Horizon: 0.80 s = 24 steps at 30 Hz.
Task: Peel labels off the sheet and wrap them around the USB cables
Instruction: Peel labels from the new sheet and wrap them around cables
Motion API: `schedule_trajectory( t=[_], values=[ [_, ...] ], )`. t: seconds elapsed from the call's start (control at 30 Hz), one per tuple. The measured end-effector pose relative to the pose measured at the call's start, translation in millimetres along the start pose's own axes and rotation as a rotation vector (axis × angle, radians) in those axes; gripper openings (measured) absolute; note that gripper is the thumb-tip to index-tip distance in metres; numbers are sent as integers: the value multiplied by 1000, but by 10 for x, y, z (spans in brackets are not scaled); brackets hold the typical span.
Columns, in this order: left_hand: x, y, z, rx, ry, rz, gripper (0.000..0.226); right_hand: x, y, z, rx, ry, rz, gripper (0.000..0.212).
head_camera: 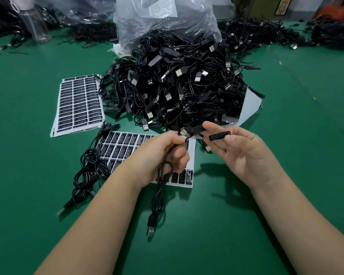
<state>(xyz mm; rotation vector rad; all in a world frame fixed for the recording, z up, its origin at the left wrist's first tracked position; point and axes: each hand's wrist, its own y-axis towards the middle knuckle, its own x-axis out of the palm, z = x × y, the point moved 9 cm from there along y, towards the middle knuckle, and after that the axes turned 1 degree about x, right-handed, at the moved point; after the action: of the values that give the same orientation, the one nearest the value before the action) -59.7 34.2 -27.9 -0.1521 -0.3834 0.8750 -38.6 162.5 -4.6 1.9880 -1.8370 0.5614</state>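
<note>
Landmark = big cable pile mid-desk, spilling out of a clear plastic bag; green desk under everything

Left hand just in front of the pile, grip clenched round a black USB cable; the cable loops below the fist and hangs down toward the camera, USB plug at its lower end; its other end runs up from the fist to the right hand

Right hand front-right of the pile, fingertips pinching the cable's dark end piece; a peeled black label is stuck on its fingers, lying flat, white print facing up; can't tell whether the label touches the cable

Working label sheet lies flat in front of the pile, partly hidden under the left hand, several spots already bare; stack of full label sheets left of the pile, touching its edge

Small bundle of cables front-left of the pile, overlapping the working sheet's left edge

Clear bottle far left behind the pile; more cable heaps behind and right of it
</note>
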Motion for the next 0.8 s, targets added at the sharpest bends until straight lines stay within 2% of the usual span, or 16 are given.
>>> schedule_trajectory(
  t=[0.07,0.13,0.17,0.47,0.67,0.8],
  values=[
    [-46,-7,11,18,63,56,26,15,-1,-5,4,-19,-6,30],
    [-68,-10,28,44,76,85,12,38,-4,22,29,-53,-10,18],
    [-83,-12,33,55,73,103,12,51,-6,31,39,-65,-8,12],
    [-173,6,-4,56,22,308,16,-16,-14,69,70,-123,116,7],
    [-210,3,-4,25,-34,334,12,18,1,101,61,-154,101,7],
    [-188,0,-6,26,-72,343,13,-65,7,183,88,-87,204,9]
  ],
)
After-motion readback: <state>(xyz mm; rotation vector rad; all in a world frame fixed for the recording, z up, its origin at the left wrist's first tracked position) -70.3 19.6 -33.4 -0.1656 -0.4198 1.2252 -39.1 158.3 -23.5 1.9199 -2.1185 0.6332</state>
